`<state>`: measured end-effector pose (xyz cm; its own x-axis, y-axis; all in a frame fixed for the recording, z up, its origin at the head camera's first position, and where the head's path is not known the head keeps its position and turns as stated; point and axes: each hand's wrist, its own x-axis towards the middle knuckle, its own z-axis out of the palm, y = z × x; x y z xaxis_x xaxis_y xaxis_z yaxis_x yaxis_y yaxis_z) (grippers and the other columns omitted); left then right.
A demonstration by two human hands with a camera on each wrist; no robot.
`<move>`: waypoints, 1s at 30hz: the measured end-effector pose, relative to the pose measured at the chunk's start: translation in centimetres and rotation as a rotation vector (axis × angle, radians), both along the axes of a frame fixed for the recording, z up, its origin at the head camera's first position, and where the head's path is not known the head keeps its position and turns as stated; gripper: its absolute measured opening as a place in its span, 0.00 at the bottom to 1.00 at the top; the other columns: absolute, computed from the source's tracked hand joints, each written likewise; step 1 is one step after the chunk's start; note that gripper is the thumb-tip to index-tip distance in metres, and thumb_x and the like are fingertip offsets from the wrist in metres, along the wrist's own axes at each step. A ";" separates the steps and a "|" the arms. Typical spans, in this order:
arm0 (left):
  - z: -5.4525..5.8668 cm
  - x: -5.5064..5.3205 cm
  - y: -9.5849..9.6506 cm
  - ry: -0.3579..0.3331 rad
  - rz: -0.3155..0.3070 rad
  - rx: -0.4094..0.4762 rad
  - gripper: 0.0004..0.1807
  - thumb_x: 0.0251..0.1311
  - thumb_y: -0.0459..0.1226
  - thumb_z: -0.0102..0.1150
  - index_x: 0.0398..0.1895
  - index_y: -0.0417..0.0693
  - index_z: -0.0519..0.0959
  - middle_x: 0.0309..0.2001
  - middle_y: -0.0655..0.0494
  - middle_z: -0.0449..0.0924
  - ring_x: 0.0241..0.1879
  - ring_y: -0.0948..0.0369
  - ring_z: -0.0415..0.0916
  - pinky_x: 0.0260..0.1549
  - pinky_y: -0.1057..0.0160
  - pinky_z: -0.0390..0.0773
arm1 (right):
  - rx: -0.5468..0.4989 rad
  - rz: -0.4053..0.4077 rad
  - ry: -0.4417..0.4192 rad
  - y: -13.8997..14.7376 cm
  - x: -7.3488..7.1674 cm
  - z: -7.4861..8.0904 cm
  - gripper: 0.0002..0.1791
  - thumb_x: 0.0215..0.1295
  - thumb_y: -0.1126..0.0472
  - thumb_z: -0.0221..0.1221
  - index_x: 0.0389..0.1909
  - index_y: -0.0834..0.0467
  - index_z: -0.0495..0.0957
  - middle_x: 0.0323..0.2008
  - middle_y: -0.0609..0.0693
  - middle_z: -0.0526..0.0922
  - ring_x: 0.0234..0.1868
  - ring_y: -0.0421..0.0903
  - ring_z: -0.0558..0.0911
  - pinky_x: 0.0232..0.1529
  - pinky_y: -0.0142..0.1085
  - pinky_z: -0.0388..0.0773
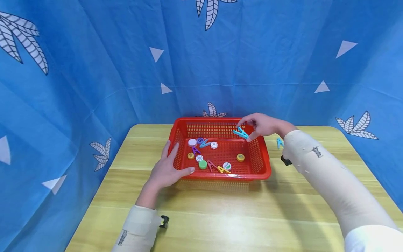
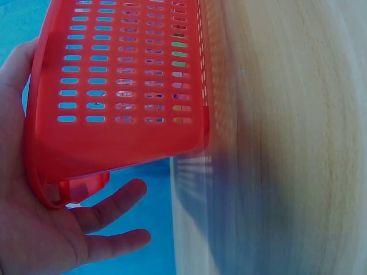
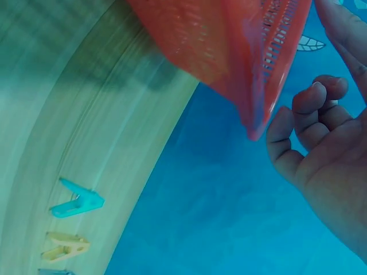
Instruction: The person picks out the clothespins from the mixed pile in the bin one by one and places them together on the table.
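Note:
My right hand is over the right side of the red basket, pinching a light-blue clothespin between thumb and forefinger. The right wrist view shows its other fingers curled; the pinched clothespin is out of that view. At the basket's front left corner, my left hand holds the rim, thumb at the front and fingers along the left side. Inside lie several bottle caps, such as a green cap and a yellow cap, among clothespins, including a yellow clothespin and a red clothespin.
On the wooden table, right of the basket, lies another light-blue clothespin. The right wrist view shows a yellow clothespin beside it and part of a third. A blue patterned cloth hangs behind the table and at both sides.

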<state>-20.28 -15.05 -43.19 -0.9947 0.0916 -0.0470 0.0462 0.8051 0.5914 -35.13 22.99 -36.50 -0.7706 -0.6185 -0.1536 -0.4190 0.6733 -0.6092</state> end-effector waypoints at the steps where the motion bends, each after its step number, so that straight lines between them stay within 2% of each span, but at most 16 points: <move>1: 0.0 0.0 0.0 0.000 -0.001 0.000 0.66 0.43 0.67 0.70 0.82 0.58 0.45 0.80 0.54 0.32 0.69 0.43 0.56 0.47 0.40 0.79 | 0.004 -0.005 -0.003 0.2 0.1 0.0 0.31 0.51 0.63 0.76 0.58 0.56 0.79 0.32 0.65 0.69 0.30 0.53 0.67 0.32 0.43 0.70; 9: -0.1 0.1 0.0 0.001 0.008 0.016 0.66 0.42 0.66 0.71 0.82 0.59 0.45 0.80 0.54 0.33 0.69 0.44 0.56 0.46 0.42 0.80 | 0.011 -0.037 -0.029 1.5 0.6 -0.2 0.30 0.53 0.63 0.75 0.59 0.55 0.79 0.32 0.62 0.69 0.33 0.53 0.68 0.33 0.43 0.70; 16: -0.1 0.1 0.1 0.002 0.014 0.036 0.67 0.41 0.66 0.72 0.82 0.60 0.45 0.80 0.55 0.33 0.69 0.45 0.54 0.45 0.43 0.81 | 0.010 -0.052 -0.021 2.7 1.0 -0.4 0.30 0.53 0.63 0.75 0.58 0.56 0.79 0.28 0.56 0.67 0.31 0.52 0.67 0.31 0.43 0.68; 22: -0.1 0.0 0.0 0.004 0.010 0.045 0.67 0.41 0.65 0.73 0.82 0.59 0.45 0.80 0.54 0.34 0.69 0.45 0.54 0.45 0.43 0.81 | 0.003 -0.040 -0.017 3.5 1.2 -0.5 0.29 0.54 0.63 0.75 0.58 0.58 0.79 0.30 0.58 0.69 0.29 0.51 0.66 0.32 0.43 0.67; 30: -0.1 0.0 0.0 0.010 0.003 0.048 0.66 0.42 0.64 0.73 0.82 0.58 0.46 0.80 0.53 0.34 0.70 0.45 0.54 0.45 0.43 0.81 | -0.002 -0.070 -0.029 4.8 1.7 -0.9 0.30 0.52 0.62 0.76 0.58 0.57 0.79 0.27 0.56 0.64 0.29 0.51 0.66 0.31 0.43 0.66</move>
<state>-20.25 -15.05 -43.27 -0.9953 0.0907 -0.0325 0.0502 0.7762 0.6285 -33.43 27.82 -37.43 -0.8073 -0.5635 -0.1752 -0.3529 0.6990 -0.6220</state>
